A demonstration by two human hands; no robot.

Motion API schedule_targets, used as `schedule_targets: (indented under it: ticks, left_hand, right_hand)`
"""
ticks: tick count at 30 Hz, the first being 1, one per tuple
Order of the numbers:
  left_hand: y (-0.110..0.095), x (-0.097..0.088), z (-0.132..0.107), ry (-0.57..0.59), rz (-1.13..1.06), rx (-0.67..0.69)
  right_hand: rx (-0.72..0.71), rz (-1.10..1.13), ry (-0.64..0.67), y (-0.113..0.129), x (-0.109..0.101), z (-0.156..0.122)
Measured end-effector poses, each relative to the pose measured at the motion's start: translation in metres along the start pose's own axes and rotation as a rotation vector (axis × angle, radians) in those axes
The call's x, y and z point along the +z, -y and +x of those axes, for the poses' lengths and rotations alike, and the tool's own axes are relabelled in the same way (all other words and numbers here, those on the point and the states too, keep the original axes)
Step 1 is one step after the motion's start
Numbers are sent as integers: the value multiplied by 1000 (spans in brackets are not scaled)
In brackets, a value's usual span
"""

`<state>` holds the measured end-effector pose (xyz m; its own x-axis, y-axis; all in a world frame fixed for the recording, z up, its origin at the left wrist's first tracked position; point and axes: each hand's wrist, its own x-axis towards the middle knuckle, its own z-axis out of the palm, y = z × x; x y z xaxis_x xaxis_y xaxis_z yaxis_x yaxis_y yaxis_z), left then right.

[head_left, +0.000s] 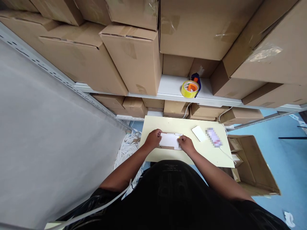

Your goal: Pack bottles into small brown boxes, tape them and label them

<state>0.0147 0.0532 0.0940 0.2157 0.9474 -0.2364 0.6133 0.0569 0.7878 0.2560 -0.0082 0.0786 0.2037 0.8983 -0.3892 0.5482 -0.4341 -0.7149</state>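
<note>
A small flat cardboard box [166, 147] lies on the pale yellow table in front of me, with a white label [169, 141] covering most of its top. My left hand [153, 140] pinches the label's left end, fingers closed at the edge. At the opposite end, my right hand [186, 144] is closed too, thumb and finger on the label's right edge. A tiny bit of yellow shows by the right fingertips. Whether the label is stuck down or only resting on the box, I cannot tell.
Right of my hands on the table [155, 123] lie a white pad or small box [198, 133] and a pixelated object [214, 137] with a cable. A tape dispenser [191, 88] sits on the carton-filled shelf. Beside the table stands an open carton [256, 163]; paper strips [126, 148] litter the left floor.
</note>
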Motion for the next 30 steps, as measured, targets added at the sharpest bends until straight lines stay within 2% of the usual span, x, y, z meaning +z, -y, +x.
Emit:
schedule_targets:
  ticks: [7, 12, 16, 19, 20, 22, 24, 26, 30]
  left_hand:
    - [11, 19, 3, 29, 214, -6]
    - [8, 31, -1, 42, 421, 66]
    - [12, 26, -10, -61, 427, 120]
    - [25, 16, -18, -188, 320, 33]
    - [30, 14, -20, -188, 258, -31]
    - [38, 11, -26, -80, 116, -160]
    - [43, 10, -32, 52, 22, -228]
    - [44, 9, -37, 96, -1, -217]
    - [40, 3, -43, 87, -54, -112]
  right_hand:
    - [88, -400, 40, 17, 6, 8]
    - [63, -501, -7, 11, 17, 13]
    - [94, -353, -56, -7, 11, 13]
    - [128, -160, -113, -23, 7, 9]
    - [143, -82, -108, -28, 8, 7]
    - [168, 57, -68, -36, 11, 2]
    - [181, 139, -45, -39, 17, -2]
    - [180, 164, -76, -39, 21, -7]
    - [193, 245, -181, -34, 19, -22]
